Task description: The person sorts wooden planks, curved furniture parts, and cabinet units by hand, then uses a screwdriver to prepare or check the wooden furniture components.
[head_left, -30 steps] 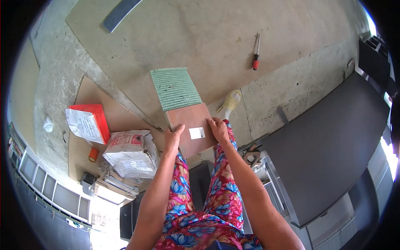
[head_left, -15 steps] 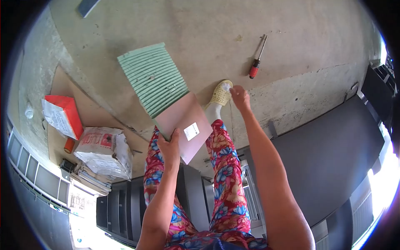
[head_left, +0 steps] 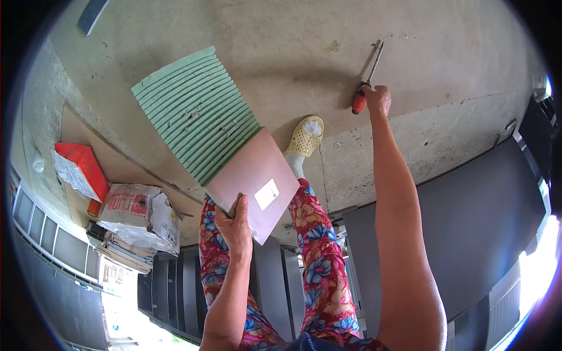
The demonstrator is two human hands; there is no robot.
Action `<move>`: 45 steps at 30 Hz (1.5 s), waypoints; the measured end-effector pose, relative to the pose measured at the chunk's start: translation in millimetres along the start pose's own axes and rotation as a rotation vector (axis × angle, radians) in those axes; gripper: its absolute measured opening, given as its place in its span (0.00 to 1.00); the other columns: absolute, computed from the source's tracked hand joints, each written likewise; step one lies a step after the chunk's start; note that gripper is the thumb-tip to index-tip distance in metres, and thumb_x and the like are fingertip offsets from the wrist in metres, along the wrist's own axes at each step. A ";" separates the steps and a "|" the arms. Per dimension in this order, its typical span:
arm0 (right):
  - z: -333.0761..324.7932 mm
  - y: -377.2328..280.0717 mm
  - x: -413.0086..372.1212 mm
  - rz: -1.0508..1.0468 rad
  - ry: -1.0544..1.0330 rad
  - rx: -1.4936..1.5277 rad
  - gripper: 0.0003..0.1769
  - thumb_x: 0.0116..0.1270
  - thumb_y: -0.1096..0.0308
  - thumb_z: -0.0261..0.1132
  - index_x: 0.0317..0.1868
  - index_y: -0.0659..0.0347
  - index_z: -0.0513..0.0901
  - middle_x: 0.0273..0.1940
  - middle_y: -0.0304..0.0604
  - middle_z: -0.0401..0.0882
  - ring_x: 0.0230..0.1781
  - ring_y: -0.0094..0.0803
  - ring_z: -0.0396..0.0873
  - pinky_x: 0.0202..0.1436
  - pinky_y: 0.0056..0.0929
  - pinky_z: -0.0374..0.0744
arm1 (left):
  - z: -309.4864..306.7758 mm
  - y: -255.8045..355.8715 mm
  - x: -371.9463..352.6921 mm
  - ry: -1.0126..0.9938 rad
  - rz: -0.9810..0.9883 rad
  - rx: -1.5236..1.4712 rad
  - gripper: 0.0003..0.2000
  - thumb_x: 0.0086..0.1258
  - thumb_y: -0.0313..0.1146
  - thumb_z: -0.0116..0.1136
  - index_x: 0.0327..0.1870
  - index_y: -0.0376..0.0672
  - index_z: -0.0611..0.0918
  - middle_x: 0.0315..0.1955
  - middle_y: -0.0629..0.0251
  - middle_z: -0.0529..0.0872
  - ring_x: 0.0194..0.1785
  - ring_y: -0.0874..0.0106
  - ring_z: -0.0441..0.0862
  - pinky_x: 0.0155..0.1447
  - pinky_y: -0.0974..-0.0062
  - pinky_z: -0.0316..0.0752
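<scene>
In the head view my left hand [head_left: 235,229] grips the lower left edge of a pinkish flat panel [head_left: 254,175] bearing a white label [head_left: 267,194], thumb on its face. Against the panel's far edge lies a green ridged board [head_left: 196,114], with small scraps on its grooves. My right hand [head_left: 378,99] is stretched forward to a screwdriver [head_left: 359,100] on the floor, its fingers closed at the red and black handle. The metal shaft points away from me.
A yellow clog [head_left: 305,136] on my foot stands between the panel and the screwdriver. Leftward are a red and white bag [head_left: 82,169] and a white printed sack [head_left: 140,213] on cardboard. Dark grey panels [head_left: 451,228] stand at right. A dark strip [head_left: 92,14] lies far left.
My right hand has moved forward and right, from near the clog to the screwdriver handle, and closed there. The panel and green board have shifted slightly left and nearer in view, still with my left hand.
</scene>
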State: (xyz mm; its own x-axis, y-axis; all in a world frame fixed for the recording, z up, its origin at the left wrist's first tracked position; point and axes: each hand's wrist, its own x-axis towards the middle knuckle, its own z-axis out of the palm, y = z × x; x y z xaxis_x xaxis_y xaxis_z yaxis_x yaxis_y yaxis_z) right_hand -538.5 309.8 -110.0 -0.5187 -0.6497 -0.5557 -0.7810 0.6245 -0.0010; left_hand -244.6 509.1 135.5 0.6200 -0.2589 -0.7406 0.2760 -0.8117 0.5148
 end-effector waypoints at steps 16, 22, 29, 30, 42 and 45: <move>30.1 0.4 -42.9 0.028 0.022 0.702 0.14 0.48 0.67 0.61 0.32 0.69 0.73 0.16 0.40 0.71 0.14 0.29 0.73 0.21 0.30 0.73 | 4.7 -8.8 5.4 0.028 -0.037 0.022 0.17 0.61 0.40 0.64 0.37 0.33 0.75 0.31 0.64 0.80 0.33 0.78 0.75 0.39 0.78 0.72; 37.2 14.4 -22.1 -0.002 0.125 0.558 0.11 0.46 0.67 0.61 0.27 0.67 0.75 0.19 0.44 0.74 0.20 0.30 0.74 0.28 0.32 0.74 | -3.0 -15.0 9.4 -0.017 -0.134 0.023 0.19 0.60 0.36 0.64 0.45 0.33 0.74 0.39 0.61 0.79 0.41 0.75 0.75 0.47 0.76 0.71; 18.1 4.8 6.2 0.021 0.157 0.390 0.14 0.46 0.65 0.63 0.30 0.67 0.79 0.27 0.51 0.80 0.30 0.40 0.79 0.37 0.36 0.75 | -3.1 -16.7 11.0 0.012 -0.177 -0.036 0.20 0.60 0.34 0.64 0.49 0.34 0.73 0.43 0.61 0.78 0.45 0.74 0.75 0.52 0.75 0.70; 18.9 6.4 12.1 -0.005 0.198 0.328 0.15 0.45 0.64 0.64 0.31 0.67 0.80 0.27 0.52 0.80 0.31 0.43 0.80 0.39 0.37 0.75 | -2.1 -17.0 11.5 0.027 -0.147 -0.042 0.19 0.60 0.35 0.64 0.47 0.34 0.73 0.41 0.61 0.79 0.43 0.75 0.75 0.49 0.75 0.71; 9.6 7.3 42.2 0.052 0.412 0.172 0.20 0.51 0.63 0.68 0.43 0.63 0.77 0.44 0.48 0.76 0.51 0.40 0.73 0.54 0.43 0.71 | -1.1 -16.5 9.5 0.040 -0.109 0.006 0.18 0.60 0.40 0.65 0.41 0.35 0.76 0.34 0.63 0.81 0.37 0.76 0.77 0.44 0.76 0.73; -4.9 -8.0 26.6 -0.131 0.513 0.098 0.19 0.54 0.61 0.67 0.44 0.58 0.77 0.47 0.43 0.73 0.54 0.37 0.69 0.56 0.42 0.67 | -0.6 -15.1 10.1 0.023 -0.107 0.016 0.18 0.60 0.41 0.65 0.41 0.36 0.76 0.34 0.63 0.81 0.37 0.76 0.77 0.44 0.76 0.73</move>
State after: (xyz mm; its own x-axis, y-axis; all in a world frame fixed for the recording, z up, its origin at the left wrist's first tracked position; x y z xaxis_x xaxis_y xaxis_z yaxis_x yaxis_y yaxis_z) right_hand -547.8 285.4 -120.7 -0.5418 -0.8377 -0.0681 -0.8270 0.5458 -0.1344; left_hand -242.1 519.1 120.5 0.6049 -0.1585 -0.7804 0.3295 -0.8423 0.4265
